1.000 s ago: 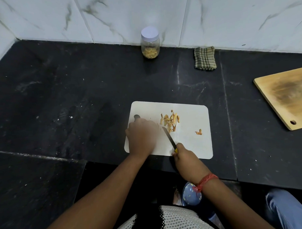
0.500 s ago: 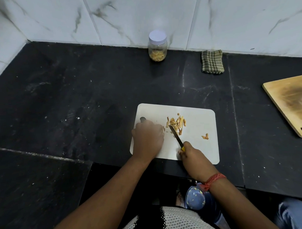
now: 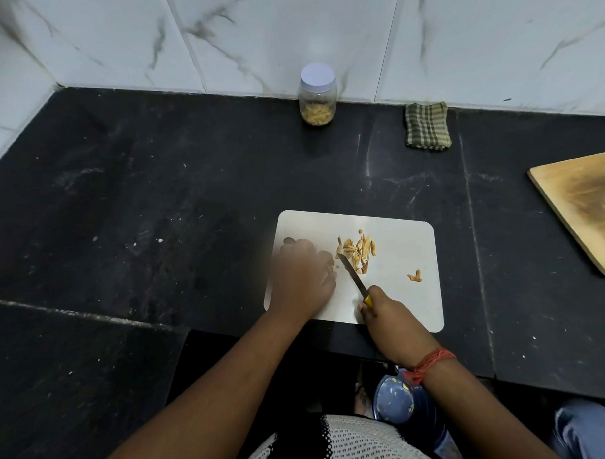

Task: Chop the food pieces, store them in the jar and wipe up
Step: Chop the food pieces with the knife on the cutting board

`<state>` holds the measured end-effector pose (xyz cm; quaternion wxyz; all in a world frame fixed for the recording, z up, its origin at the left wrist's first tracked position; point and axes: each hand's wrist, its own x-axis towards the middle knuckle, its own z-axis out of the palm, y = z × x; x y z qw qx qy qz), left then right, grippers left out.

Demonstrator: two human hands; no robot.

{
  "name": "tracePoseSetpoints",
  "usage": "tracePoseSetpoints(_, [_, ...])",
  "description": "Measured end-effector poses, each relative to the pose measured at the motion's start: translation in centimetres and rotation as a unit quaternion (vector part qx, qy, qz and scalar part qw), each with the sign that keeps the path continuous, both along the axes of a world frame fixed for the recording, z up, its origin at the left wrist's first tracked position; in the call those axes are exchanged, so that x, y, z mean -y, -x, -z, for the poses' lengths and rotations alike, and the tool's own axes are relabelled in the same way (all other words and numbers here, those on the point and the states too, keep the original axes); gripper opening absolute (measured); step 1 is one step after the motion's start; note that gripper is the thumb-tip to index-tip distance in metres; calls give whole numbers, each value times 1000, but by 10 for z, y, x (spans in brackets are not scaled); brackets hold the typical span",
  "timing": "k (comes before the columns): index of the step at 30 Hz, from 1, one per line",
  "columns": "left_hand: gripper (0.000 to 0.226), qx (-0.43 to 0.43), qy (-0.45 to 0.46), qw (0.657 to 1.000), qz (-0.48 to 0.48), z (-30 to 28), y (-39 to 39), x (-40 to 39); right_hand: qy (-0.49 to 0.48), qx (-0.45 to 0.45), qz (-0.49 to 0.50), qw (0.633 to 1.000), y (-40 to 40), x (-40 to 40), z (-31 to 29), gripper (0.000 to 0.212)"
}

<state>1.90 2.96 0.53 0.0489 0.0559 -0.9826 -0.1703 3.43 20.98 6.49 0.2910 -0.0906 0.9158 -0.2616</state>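
Left hand (image 3: 304, 277) lies knuckles-up, blurred; right hand (image 3: 388, 315) curled in a grip, wrist low

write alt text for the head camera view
A person's right hand holds a knife at a pile of food pieces on a white cutting board, left hand alongside. A lidded jar and folded cloth sit by the wall.

Counter left of board: black counter (image 3: 129, 208) is lying open all the way to the wall.
Back wall: jar (image 3: 317, 95) and folded cloth (image 3: 427, 128) are standing apart, leaving a gap between.
Right: wooden board (image 3: 583, 209) is blocking the edge.
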Motion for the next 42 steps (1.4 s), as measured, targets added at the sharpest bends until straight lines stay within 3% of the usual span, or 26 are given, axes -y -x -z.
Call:
tracePoseSetpoints(3, [22,6,-24,1000,-4,2,-1,0,-1,2,4,1000,0,-1,-1,13])
tracePoseSetpoints(7, [36,14,-49,999,-14,3,-4,4,2,0,7,1000,0,-1,0,12])
tracePoseSetpoints(17, [19,-19,-62,998,-25,6,-8,-2,5,-1,-3,1000,-9,7,5,13])
tracePoseSetpoints(37, [22,21,-114,992,-54,2,-3,-1,-15,12,-41,999,-8,15,11,8])
tracePoseSetpoints(42, [20,32,-110,992,-53,2,-3,0,-55,14,-45,997,-7,21,13,31])
